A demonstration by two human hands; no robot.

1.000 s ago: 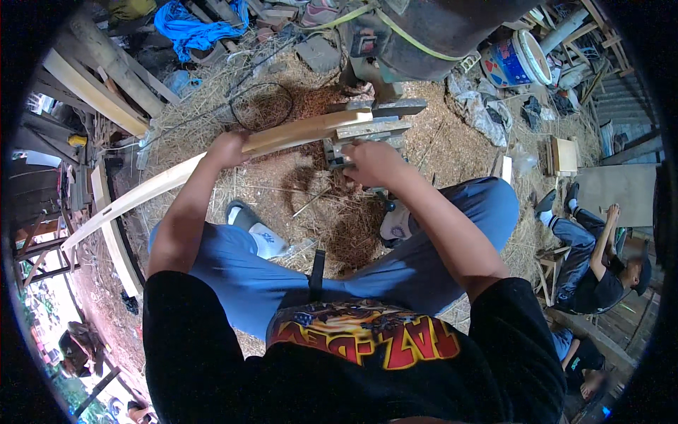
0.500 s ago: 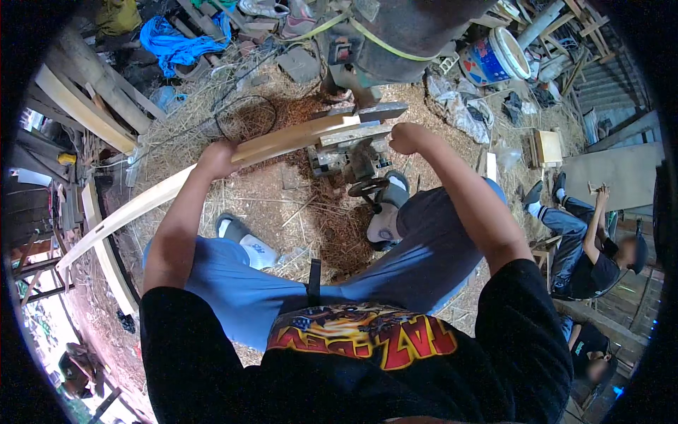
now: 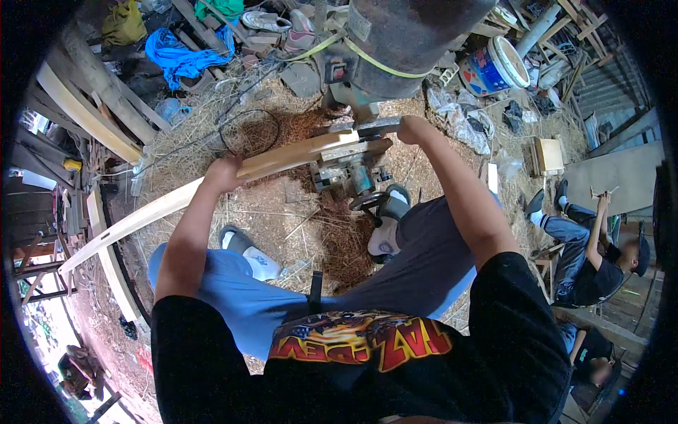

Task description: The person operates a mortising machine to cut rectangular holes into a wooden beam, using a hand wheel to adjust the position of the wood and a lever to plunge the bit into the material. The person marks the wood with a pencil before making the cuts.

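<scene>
Left hand (image 3: 224, 173) grip closed around plank (image 3: 212, 189); right hand (image 3: 413, 129) grip closed on plank end at planer (image 3: 353, 166); plank long, curved, slanting lower-left over straw floor (image 3: 282, 212); dark drum (image 3: 409, 39) behind planer; bucket (image 3: 491, 67) upper right.

A long, pale wooden plank (image 3: 212, 187), slightly curved and narrow, runs diagonally from lower left up to the right. Its right end rests on a small grey metal planing machine (image 3: 353, 159) standing on the sawdust-strewn ground, under a dark cylindrical drum.
</scene>
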